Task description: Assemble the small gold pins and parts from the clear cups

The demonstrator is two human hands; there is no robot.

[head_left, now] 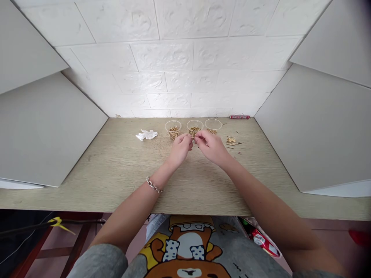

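My left hand (181, 147) and my right hand (209, 144) meet fingertip to fingertip over the table, fingers pinched together. Something small and gold-coloured seems to be between them, too small to make out. Just behind them stands a clear plastic cup (195, 124) with small brass-coloured pieces in it. To its left is another clear cup (173, 126) of small golden pieces. A third clear cup (213, 122) stands on the right, partly hidden by my right hand. Right of that hand lies a loose pile of thin golden pins (231, 141).
A crumpled white plastic scrap (146, 134) lies on the left of the wooden table (121, 170). A red tube-shaped wrapper (239, 116) rests against the back wall (176, 83). Grey panels stand at the left (43, 127) and right (319, 127).
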